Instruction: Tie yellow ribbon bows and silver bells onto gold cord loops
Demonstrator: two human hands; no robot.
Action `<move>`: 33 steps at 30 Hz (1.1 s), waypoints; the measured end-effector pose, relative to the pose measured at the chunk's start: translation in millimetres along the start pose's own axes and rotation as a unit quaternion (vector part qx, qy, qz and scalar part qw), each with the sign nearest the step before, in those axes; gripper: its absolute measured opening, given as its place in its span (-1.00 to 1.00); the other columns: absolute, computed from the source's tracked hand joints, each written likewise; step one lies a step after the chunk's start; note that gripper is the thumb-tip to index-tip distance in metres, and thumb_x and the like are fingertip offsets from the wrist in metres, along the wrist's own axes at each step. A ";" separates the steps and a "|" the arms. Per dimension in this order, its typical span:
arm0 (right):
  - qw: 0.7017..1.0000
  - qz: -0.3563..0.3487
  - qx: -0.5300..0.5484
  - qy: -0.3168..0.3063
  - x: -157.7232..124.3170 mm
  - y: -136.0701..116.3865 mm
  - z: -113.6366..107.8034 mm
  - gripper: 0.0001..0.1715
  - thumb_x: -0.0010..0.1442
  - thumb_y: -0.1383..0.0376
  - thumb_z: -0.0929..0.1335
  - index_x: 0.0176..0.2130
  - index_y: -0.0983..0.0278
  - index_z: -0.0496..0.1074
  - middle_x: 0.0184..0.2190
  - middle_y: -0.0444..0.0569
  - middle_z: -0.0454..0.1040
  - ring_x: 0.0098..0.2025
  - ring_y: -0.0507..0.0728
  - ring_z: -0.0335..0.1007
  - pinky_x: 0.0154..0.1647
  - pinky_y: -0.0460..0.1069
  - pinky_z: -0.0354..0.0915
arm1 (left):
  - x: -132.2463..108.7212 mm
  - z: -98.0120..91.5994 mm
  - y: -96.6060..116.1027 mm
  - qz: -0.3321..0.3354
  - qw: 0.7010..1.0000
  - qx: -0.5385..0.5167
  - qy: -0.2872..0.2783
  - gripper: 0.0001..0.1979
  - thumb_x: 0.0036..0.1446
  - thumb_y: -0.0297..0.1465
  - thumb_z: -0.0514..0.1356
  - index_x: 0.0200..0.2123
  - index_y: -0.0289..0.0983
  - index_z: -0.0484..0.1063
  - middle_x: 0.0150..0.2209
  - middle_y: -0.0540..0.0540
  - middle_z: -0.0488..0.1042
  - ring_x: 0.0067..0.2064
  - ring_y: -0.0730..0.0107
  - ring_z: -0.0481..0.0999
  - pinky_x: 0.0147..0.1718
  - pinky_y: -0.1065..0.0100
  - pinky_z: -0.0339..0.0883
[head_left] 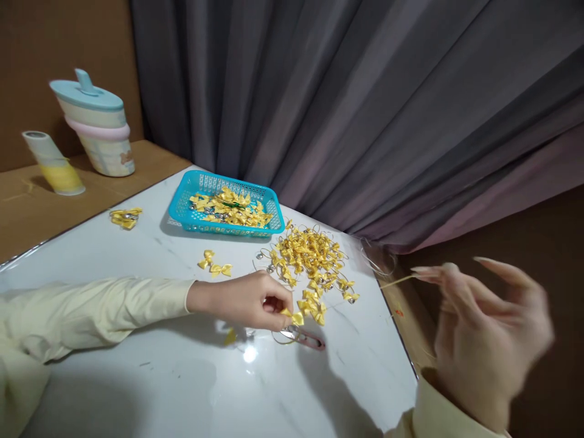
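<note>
My left hand (249, 301) is closed over the middle of the table, pinching a small yellow ribbon bow (296, 318) between thumb and fingertips. Right below that bow lie small scissors (314, 342) with a reddish handle, partly covered. Off the table's right edge, my right hand (493, 328) is raised and slightly blurred, its fingertips pressed together on a thin yellow thread (396, 282) that runs toward the table. Beyond my left hand spreads a heap of yellow bows (312, 252) with silver bells and thin loops. Two loose bows (221, 270) lie left of it.
A blue plastic basket (182, 210) at the back holds more bows with bells. Several bows (125, 217) lie together at the table's left edge. On the brown surface beyond stand a yellow thread spool (61, 173) and a lidded cup (98, 131). A grey curtain (319, 91) hangs behind.
</note>
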State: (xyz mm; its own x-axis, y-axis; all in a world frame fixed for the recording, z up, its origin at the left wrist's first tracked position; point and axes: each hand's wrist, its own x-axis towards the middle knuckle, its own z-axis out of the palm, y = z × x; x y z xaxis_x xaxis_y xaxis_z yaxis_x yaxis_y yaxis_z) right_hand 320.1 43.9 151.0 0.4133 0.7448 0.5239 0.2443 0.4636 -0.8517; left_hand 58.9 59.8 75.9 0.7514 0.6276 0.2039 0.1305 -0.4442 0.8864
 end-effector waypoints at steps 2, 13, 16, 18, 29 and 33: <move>0.988 0.113 0.092 -0.047 6.9 12.6 16.7 -0.61 -0.10 0.38 0.48 -0.24 0.25 0.35 -0.54 -0.10 0.48 -0.46 0.04 0.44 -0.33 -0.04 0.35 | -1.3 6.8 -4.0 -0.013 1.000 -0.018 -0.020 -0.93 -0.05 -0.54 0.15 -0.53 -0.34 0.40 -0.64 0.12 0.14 -0.58 0.62 0.11 -0.55 0.52 0.05; 0.739 0.508 0.232 -0.376 -34.5 91.7 66.4 -0.56 -0.04 0.35 0.47 -0.13 0.25 0.34 -0.55 -0.16 0.38 -0.69 -0.18 -0.11 -0.66 -0.24 -0.02 | -2.4 46.3 -59.3 -0.230 0.919 -0.301 -0.111 -0.84 -0.13 -0.35 0.26 -0.55 -0.34 0.42 -0.65 0.04 0.32 -0.62 0.59 0.20 -0.60 0.49 0.05; 0.713 0.524 0.253 -0.391 -37.2 100.7 66.2 -0.51 0.03 0.33 0.43 -0.02 0.21 0.32 -0.50 -0.10 0.41 -0.66 -0.16 -0.07 -0.64 -0.23 0.00 | 0.7 44.8 -62.2 -0.253 0.907 -0.318 -0.108 -0.82 -0.19 -0.34 0.30 -0.56 -0.34 0.42 -0.68 0.06 0.30 -0.64 0.59 0.19 -0.62 0.49 0.03; 0.703 0.526 0.268 -0.397 -36.3 101.2 64.1 -0.50 0.05 0.35 0.42 0.01 0.22 0.32 -0.46 -0.07 0.43 -0.63 -0.15 0.02 -0.61 -0.24 0.04 | 2.2 44.9 -61.5 -0.266 0.902 -0.323 -0.106 -0.82 -0.23 -0.34 0.31 -0.57 -0.33 0.42 -0.69 0.07 0.31 -0.65 0.60 0.18 -0.63 0.49 0.01; 0.745 0.516 0.231 -0.354 -40.8 93.8 45.0 -0.74 0.01 0.47 0.41 -0.23 0.27 0.53 -0.35 -0.06 0.48 -0.40 -0.07 0.38 -0.37 -0.22 0.32 | 2.0 37.2 -62.0 -0.266 0.896 -0.354 -0.041 -0.78 -0.18 -0.30 0.28 -0.57 -0.34 0.37 -0.66 0.05 0.32 -0.64 0.60 0.17 -0.64 0.49 -0.01; 0.751 0.523 0.222 -0.336 -52.5 102.3 30.8 -0.79 0.00 0.42 0.42 -0.26 0.29 0.54 -0.30 -0.04 0.49 -0.42 -0.07 0.37 -0.36 -0.21 0.32 | 0.9 34.9 -59.9 -0.259 0.901 -0.346 -0.027 -0.76 -0.12 -0.29 0.26 -0.56 -0.35 0.34 -0.66 0.05 0.30 -0.63 0.61 0.17 -0.62 0.49 -0.01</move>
State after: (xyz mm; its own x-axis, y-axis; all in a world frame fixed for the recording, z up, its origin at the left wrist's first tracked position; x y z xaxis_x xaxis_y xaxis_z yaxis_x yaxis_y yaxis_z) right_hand 296.4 67.0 36.6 -0.3969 0.8181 -0.4161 -0.2840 -0.5405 -0.7920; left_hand 74.3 64.7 8.5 0.7390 0.5955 -0.3151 0.0520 0.4159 0.9079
